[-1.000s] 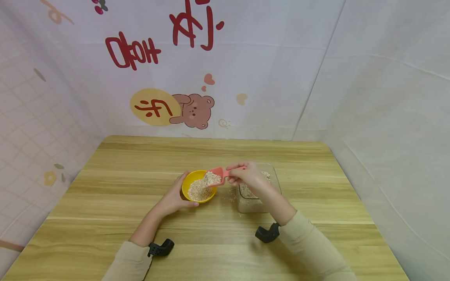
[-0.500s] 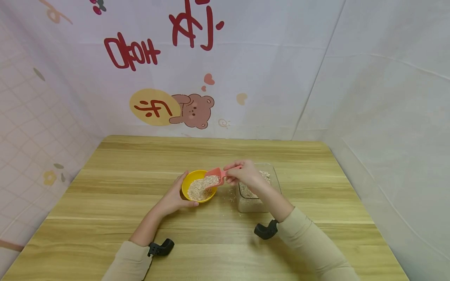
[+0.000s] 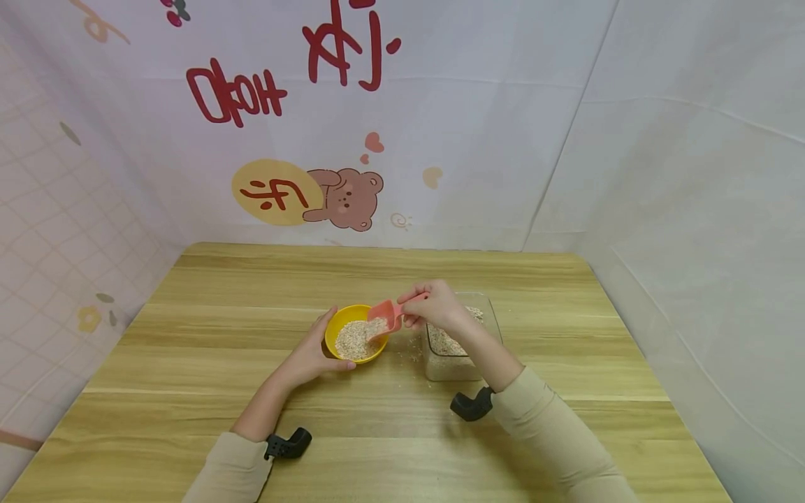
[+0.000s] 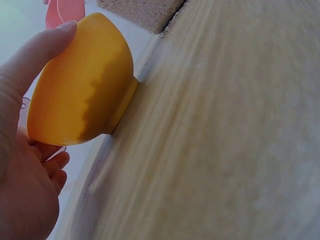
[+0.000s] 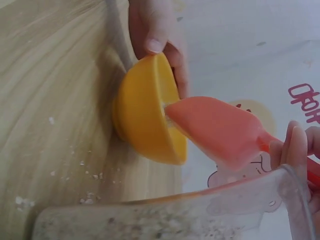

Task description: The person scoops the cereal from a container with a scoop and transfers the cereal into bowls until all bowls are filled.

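A yellow bowl (image 3: 337,326) stands on the table with pale oat flakes (image 3: 353,341) inside. My left hand (image 3: 312,357) grips the bowl from its left side, thumb on the near rim and fingers round the far side, as the left wrist view also shows. In my right hand (image 3: 438,307) a pink scoop (image 5: 220,131) is pinched by its handle. The scoop tilts down over the bowl's right rim, and flakes lie at its lip. Under my right forearm is a clear square container (image 3: 457,369) of oat flakes, partly hidden by the arm.
Loose flakes (image 3: 411,347) are scattered on the wooden table (image 3: 251,279) between bowl and container. A printed cloth (image 3: 478,140) hangs behind the table, with more cloth at both sides. Dark wrist mounts (image 3: 472,405) sit on both forearms.
The scoop has tipped further towards the bowl, and fewer flakes lie in it. My right hand has shifted slightly left and up. The left hand and bowl have stayed put.
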A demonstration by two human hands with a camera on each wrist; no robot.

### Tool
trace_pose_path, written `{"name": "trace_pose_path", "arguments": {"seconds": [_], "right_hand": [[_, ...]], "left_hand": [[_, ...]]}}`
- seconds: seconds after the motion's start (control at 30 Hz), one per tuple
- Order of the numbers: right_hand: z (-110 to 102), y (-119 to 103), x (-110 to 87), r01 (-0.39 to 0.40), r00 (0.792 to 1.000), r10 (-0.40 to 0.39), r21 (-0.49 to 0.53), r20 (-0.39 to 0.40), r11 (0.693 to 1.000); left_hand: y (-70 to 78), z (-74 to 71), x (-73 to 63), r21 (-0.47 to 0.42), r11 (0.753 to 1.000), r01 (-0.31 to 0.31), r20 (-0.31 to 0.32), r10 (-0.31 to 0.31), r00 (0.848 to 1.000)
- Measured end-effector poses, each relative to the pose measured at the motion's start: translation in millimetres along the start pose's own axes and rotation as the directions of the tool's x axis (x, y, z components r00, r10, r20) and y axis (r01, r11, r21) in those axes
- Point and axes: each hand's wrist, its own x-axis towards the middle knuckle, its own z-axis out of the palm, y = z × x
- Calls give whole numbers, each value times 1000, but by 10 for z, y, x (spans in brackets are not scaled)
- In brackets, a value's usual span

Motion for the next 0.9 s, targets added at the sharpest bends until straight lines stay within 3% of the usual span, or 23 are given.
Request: {"name": "trace_pose_path", "arguments": {"seconds": [0.43, 0.9], "right_hand": [[-25, -129, -12, 30, 1000, -31, -71, -6, 997], [-87, -18, -44, 27, 999, -27, 1, -41, 1000]], "left_hand": [[1, -2, -11, -1, 1000, -1, -7, 1, 1000], [19, -5, -12, -9, 1000, -10, -10, 10, 1000]]}}
